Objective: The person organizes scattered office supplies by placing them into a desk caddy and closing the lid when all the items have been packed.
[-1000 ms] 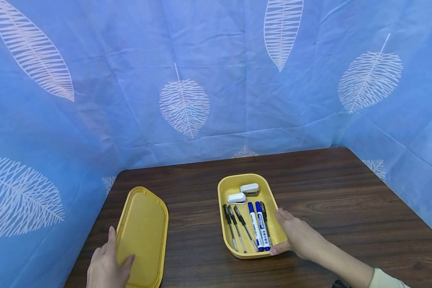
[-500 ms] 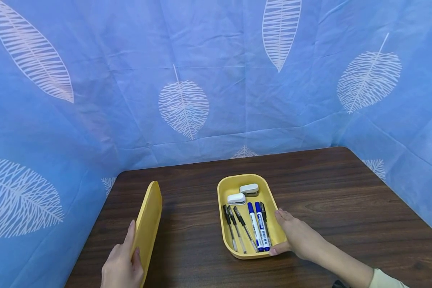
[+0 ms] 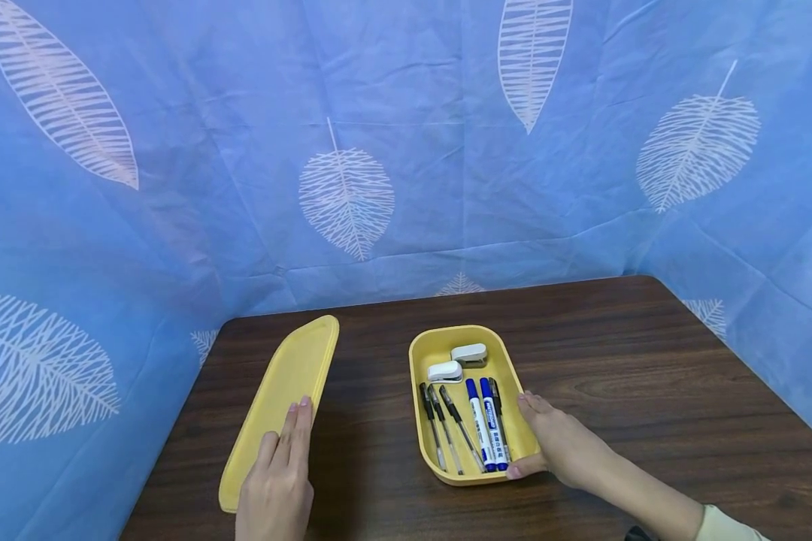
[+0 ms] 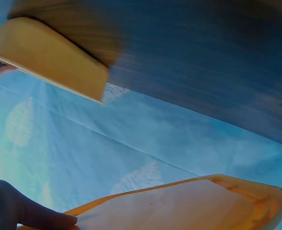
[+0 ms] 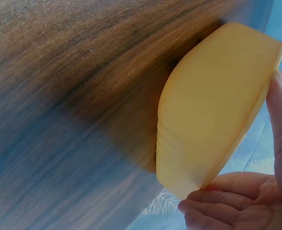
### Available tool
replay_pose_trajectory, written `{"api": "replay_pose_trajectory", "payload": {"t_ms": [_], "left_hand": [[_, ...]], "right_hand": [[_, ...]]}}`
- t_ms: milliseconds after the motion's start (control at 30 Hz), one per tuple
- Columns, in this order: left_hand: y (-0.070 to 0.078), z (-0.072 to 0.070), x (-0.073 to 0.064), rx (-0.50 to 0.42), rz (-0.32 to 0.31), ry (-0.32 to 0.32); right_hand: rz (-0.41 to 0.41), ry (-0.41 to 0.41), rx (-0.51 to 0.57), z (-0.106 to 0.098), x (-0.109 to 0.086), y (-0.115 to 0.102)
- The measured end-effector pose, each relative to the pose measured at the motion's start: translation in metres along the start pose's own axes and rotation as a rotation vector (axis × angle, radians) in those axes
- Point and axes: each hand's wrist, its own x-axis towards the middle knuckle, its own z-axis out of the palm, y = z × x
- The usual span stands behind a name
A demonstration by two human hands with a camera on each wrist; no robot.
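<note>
My left hand (image 3: 277, 473) holds a yellow lid (image 3: 284, 391) tilted above the table, its fingers on the upper face. In the left wrist view the thumb is at the edge of the lid (image 4: 169, 206), by its hollow side. A yellow box (image 3: 446, 478) sits to the right. My right hand (image 3: 562, 443) rests on its near right corner, fingers rather straight against the side wall and thumb at the rim (image 5: 280, 52). Inside lie two white mini staplers (image 3: 444, 371), two blue-capped whiteboard markers (image 3: 492, 428) and several black-capped gel pens (image 3: 438, 428).
The dark wood-grain table (image 3: 649, 391) extends around the box, with its rounded far corners in sight. A blue cloth (image 3: 419, 203) printed with white leaves hangs behind and at both sides.
The left hand has lifted the lid off the table, turned it over and carried it slightly right. The right hand and the box have stayed in place.
</note>
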Motion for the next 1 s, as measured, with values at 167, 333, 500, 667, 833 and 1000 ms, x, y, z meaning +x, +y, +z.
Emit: {"api": "replay_pose_trajectory", "payload": {"t_ms": [167, 333, 500, 667, 833, 1000], "left_hand": [[0.008, 0.007, 0.005, 0.0, 0.062, 0.043], [0.014, 0.013, 0.007, 0.016, 0.085, 0.06], [0.017, 0.015, 0.011, 0.031, 0.087, 0.034], [0.022, 0.013, 0.019, 0.006, 0.075, 0.035], [0.027, 0.012, 0.026, 0.01, 0.076, 0.047], [0.034, 0.013, 0.03, 0.031, 0.085, 0.061]], "right_hand": [[0.0, 0.0, -0.013, -0.001, 0.001, -0.001], [0.002, -0.005, -0.014, -0.001, 0.001, -0.001], [0.002, -0.005, -0.011, -0.001, 0.001, -0.001], [0.003, -0.013, -0.007, -0.002, 0.0, -0.001], [0.002, -0.007, 0.001, -0.003, 0.0, 0.0], [0.009, -0.014, 0.016, -0.002, -0.001, 0.0]]}}
